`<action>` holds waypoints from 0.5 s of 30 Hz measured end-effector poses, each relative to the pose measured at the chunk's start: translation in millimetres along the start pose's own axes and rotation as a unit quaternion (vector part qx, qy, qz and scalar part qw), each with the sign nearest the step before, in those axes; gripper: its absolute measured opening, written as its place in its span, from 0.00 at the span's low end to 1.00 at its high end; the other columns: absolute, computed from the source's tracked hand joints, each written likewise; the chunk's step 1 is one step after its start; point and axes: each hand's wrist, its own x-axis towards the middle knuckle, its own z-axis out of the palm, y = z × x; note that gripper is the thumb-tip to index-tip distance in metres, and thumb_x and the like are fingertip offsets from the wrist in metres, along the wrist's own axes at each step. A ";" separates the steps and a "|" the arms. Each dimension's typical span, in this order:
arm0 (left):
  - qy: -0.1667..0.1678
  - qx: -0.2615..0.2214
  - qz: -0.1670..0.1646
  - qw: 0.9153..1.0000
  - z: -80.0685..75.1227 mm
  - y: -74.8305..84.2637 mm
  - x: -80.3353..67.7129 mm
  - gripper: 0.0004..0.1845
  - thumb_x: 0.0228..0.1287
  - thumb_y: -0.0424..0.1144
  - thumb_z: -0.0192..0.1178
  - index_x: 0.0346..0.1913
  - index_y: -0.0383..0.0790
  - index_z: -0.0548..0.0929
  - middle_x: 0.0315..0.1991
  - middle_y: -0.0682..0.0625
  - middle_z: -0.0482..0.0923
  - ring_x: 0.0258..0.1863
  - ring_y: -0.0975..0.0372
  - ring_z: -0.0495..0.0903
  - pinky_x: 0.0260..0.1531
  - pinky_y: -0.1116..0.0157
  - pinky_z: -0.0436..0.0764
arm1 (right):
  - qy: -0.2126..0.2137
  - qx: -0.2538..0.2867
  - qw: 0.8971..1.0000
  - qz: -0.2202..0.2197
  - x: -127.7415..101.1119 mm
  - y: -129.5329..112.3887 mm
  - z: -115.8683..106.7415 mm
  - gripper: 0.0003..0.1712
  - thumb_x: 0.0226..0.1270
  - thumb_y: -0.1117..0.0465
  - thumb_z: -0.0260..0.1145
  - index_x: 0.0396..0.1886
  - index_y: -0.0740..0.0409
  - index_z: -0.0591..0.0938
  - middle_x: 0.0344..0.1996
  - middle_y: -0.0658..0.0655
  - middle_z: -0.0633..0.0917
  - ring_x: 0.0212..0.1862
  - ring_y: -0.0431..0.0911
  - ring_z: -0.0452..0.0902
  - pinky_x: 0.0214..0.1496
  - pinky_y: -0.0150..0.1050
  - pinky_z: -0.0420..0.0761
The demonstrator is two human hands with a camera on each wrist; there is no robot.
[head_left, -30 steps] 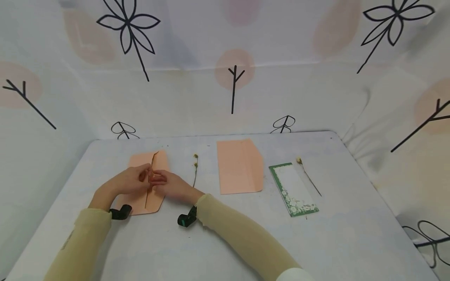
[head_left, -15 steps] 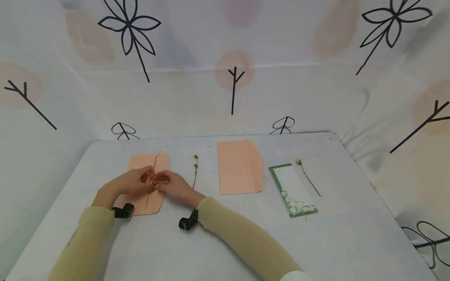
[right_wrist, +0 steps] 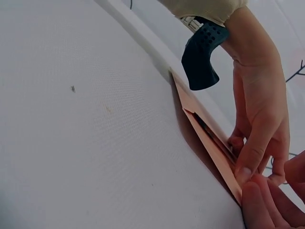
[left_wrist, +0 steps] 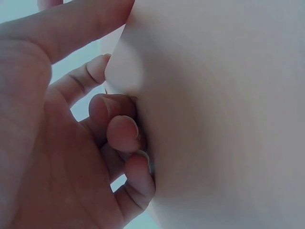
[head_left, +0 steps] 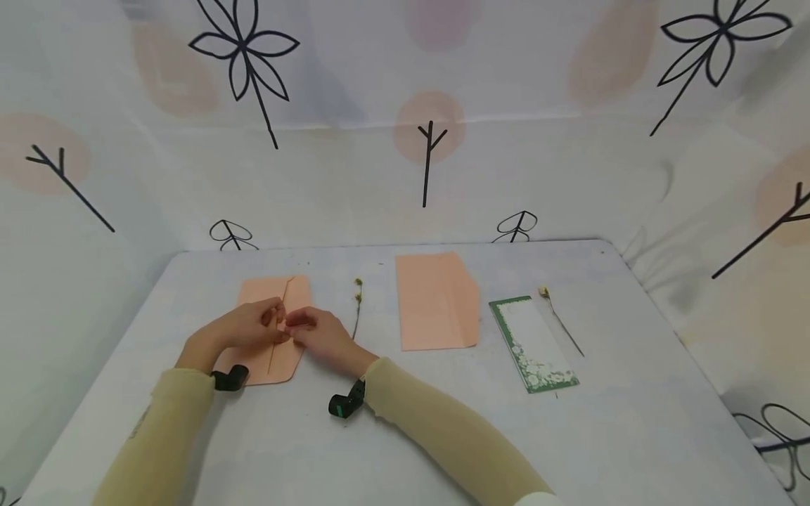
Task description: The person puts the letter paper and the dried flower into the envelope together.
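A pink envelope (head_left: 268, 351) lies at the left of the white table (head_left: 405, 436), and both hands meet over its long flap edge. My left hand (head_left: 249, 325) grips the flap. In the left wrist view its fingers (left_wrist: 121, 131) curl under the pink paper (left_wrist: 224, 119) with the thumb on top. My right hand (head_left: 316, 332) pinches the same edge from the right. In the right wrist view the flap (right_wrist: 209, 143) stands slightly raised off the envelope, with a left fingertip (right_wrist: 245, 169) on its edge beside the right fingers (right_wrist: 271, 205).
A dried flower stem (head_left: 357, 306) lies just right of my right hand. Further right are a second pink envelope (head_left: 436, 301), a green-bordered card (head_left: 534, 342) and another dried stem (head_left: 560, 320). Patterned cloth walls surround the table.
The raised flap has come down flatter onto the envelope. Both hands stay at its edge, barely moved.
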 end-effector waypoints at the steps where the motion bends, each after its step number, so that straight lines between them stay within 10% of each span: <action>1: -0.001 -0.003 -0.002 1.000 0.0 0.3 -0.1 0.16 0.61 0.45 0.68 0.39 0.45 0.70 0.23 0.51 0.64 0.24 0.58 0.66 0.28 0.61 0.64 | 0.003 -0.001 1.000 -0.001 -0.5 0.0 -0.8 0.12 0.70 0.62 0.65 0.51 0.55 0.82 0.43 0.44 0.85 0.44 0.33 0.81 0.45 0.30 0.77; 15: 0.006 -0.001 -0.004 1.000 0.7 2.8 1.2 0.19 0.60 0.48 0.70 0.39 0.44 0.70 0.22 0.52 0.63 0.23 0.59 0.65 0.27 0.62 0.61 | 0.014 -0.041 0.998 -0.034 -10.5 -8.7 -27.6 0.13 0.69 0.67 0.63 0.50 0.53 0.83 0.46 0.46 0.85 0.46 0.33 0.81 0.45 0.30 0.77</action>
